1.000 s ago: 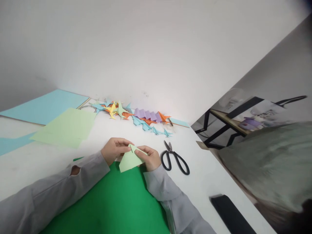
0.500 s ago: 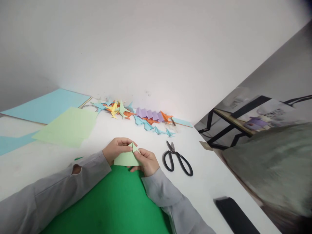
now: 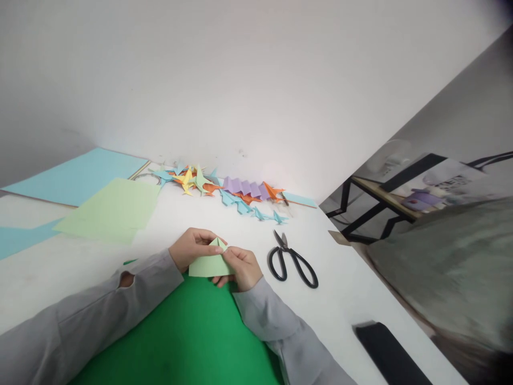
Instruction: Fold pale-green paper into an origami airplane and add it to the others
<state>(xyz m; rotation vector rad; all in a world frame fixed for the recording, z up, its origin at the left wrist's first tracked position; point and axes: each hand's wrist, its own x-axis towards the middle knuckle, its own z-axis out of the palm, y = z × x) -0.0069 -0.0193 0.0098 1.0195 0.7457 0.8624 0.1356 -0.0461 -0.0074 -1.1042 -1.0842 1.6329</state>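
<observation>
Landmark: black-handled scissors (image 3: pixel 284 249), lying on the desk (image 3: pixel 328 299).
Item, pale green paper piece (image 3: pixel 206 267): left of the scissors, pinched in your left hand (image 3: pixel 195 249) and your right hand (image 3: pixel 245 266), thumbs on top.
Progress, as judged: small creased peak formed; broad lower part apparently unfolded, so partway.
Item, folded paper figures (image 3: pixel 200 181): beyond the scissors, leftward, seemingly complete.
Hidden: the piece's underside, some fingertips.
Cut off: black flat object (image 3: pixel 387 350), nearer you than the scissors, unidentifiable.
</observation>
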